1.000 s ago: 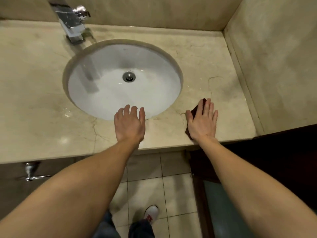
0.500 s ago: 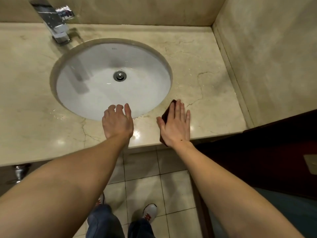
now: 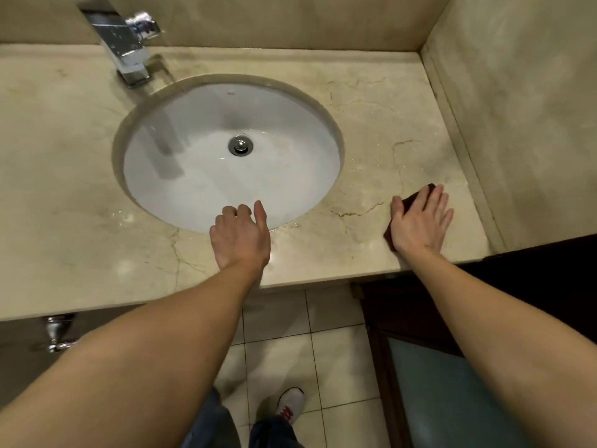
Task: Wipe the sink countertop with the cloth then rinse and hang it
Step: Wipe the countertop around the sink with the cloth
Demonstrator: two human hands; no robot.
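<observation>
Marble countertop (image 3: 371,130) carries a dark cloth (image 3: 412,202) near its right front edge.

Beige stone walls (image 3: 517,108), pale tiled floor (image 3: 336,360)

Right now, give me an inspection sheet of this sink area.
Surface: beige marble countertop, cracked veins, wet glints near the basin's front rim.
Job's things: dark cloth flat on the counter right of the white sink; chrome faucet off.
Clutter: nothing seen.
Grippers: right hand pressed flat on the cloth; left hand empty, resting at the basin's front edge.
Cables: nothing seen.
Surroundings: tiled floor, stone walls, dark cabinet on the right.
</observation>
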